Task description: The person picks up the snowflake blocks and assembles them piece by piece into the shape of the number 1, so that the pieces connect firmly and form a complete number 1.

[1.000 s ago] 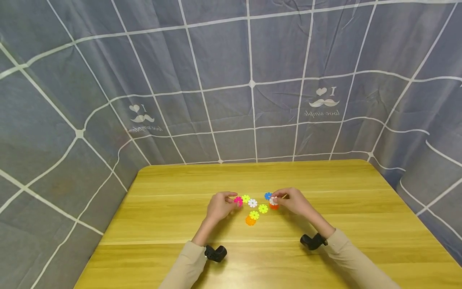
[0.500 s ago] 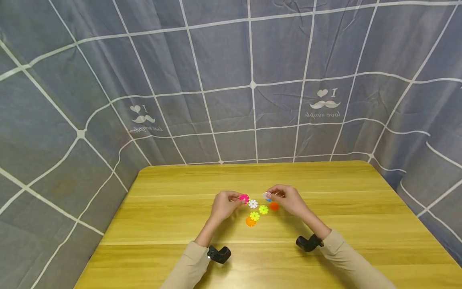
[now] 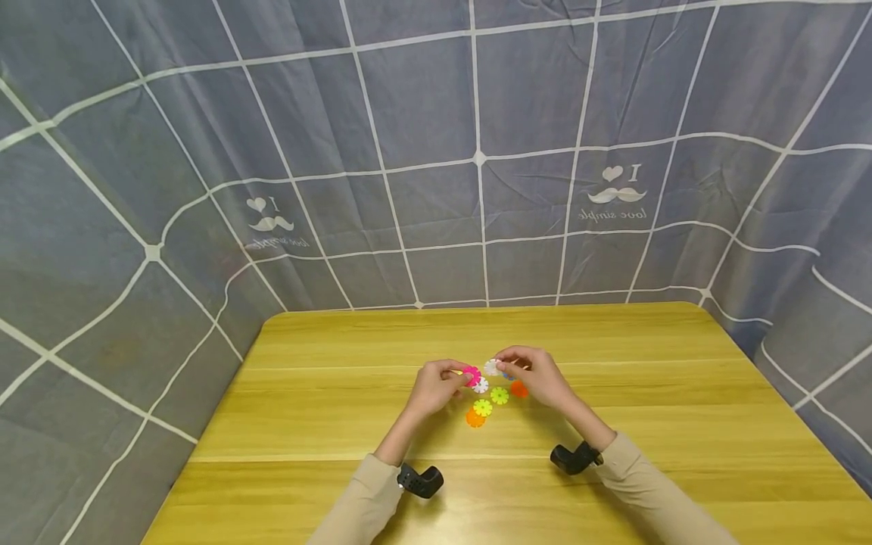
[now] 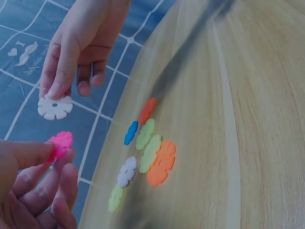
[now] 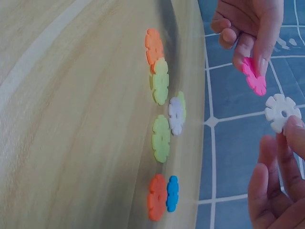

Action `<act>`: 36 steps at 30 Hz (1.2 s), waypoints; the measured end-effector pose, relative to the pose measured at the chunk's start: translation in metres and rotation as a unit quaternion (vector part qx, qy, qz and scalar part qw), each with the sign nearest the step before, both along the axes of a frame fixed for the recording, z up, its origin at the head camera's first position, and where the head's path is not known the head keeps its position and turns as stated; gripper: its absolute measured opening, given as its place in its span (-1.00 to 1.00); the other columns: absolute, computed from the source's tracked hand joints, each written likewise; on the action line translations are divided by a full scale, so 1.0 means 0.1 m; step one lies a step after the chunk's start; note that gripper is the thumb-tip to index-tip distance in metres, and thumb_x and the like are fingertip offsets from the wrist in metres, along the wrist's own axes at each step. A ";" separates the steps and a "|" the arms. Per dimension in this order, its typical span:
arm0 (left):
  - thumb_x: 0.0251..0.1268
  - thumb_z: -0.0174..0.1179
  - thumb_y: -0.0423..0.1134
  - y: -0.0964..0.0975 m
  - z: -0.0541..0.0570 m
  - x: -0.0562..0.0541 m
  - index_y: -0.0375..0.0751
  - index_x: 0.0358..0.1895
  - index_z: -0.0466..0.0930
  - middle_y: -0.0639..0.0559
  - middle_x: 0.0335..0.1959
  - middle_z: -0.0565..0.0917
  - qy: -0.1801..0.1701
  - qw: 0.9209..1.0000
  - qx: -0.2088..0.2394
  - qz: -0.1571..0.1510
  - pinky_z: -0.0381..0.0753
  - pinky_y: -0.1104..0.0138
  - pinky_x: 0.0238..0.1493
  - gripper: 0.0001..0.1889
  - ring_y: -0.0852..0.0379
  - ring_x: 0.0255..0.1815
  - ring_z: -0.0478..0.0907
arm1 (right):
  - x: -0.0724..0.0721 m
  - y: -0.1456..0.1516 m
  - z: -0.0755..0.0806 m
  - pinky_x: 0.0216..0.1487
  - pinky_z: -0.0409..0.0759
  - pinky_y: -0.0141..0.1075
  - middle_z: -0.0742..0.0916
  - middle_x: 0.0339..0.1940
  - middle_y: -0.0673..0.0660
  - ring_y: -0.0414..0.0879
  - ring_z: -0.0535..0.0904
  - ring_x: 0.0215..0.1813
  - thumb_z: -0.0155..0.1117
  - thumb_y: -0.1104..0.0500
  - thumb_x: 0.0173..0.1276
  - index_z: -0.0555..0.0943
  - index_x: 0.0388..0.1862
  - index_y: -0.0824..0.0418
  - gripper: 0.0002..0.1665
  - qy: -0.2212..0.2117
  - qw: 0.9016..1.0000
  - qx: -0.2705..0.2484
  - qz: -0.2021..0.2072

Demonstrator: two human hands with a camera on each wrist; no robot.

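Note:
My left hand (image 3: 434,387) pinches a pink snowflake disc (image 4: 62,144) between thumb and finger, above the table. Facing it, my right hand (image 3: 540,376) pinches a white snowflake disc (image 5: 281,113) by its edge. The two discs are close together, with a small gap between them in both wrist views. Beneath the hands, several notched discs lie on the table: a white one (image 4: 127,171), a blue one (image 4: 130,132), a red-orange one (image 5: 157,197), an orange one (image 3: 474,418) partly under a yellow-green one (image 3: 483,407), and further yellow-green ones (image 3: 499,395).
The wooden table (image 3: 327,424) spreads out around the discs. A grey curtain (image 3: 436,189) with white lines hangs behind it and along the sides. Each wrist wears a black camera, the left camera (image 3: 421,481) and the right camera (image 3: 574,459).
My left hand has moved right with the pink disc. My right hand has lifted the white disc from over the red-orange one and moved left, so the two held discs are nearer each other.

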State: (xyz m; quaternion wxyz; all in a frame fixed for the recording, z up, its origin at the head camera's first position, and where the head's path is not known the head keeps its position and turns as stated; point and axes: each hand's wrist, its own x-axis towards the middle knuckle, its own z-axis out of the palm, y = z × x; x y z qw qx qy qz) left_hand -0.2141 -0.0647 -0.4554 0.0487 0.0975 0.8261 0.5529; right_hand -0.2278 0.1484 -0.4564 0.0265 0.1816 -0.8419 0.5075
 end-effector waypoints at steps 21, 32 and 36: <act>0.37 0.06 -0.40 0.08 0.10 0.07 -0.57 0.03 0.56 -0.49 -0.25 0.67 -0.046 0.996 0.074 -0.024 0.24 0.54 -0.63 -0.70 0.26 -0.66 0.45 | 0.01 0.00 -0.05 -0.35 0.64 -0.14 0.73 -0.27 0.17 0.22 0.61 -0.35 0.22 0.20 0.37 0.67 -0.17 0.23 -0.84 0.014 1.000 -0.025 0.007; 0.35 0.09 -0.36 0.08 -0.11 0.00 -0.48 0.01 0.61 -0.31 -0.31 0.73 -0.062 0.994 0.092 -0.023 0.40 0.47 -0.55 -0.72 0.24 -0.66 0.49 | 0.03 -0.03 -0.11 -0.41 0.62 -0.20 0.73 -0.26 0.21 0.19 0.62 -0.34 0.22 0.17 0.38 0.66 -0.15 0.23 -0.82 -0.002 1.000 -0.030 0.003; 0.35 0.10 -0.37 0.09 -0.10 0.02 -0.48 0.00 0.61 -0.30 -0.34 0.74 -0.070 0.992 0.098 -0.021 0.45 0.46 -0.54 -0.73 0.25 -0.68 0.51 | 0.02 -0.05 -0.15 -0.43 0.61 -0.23 0.71 -0.30 0.29 0.18 0.62 -0.34 0.19 0.17 0.40 0.65 -0.15 0.24 -0.82 -0.009 0.999 -0.031 0.001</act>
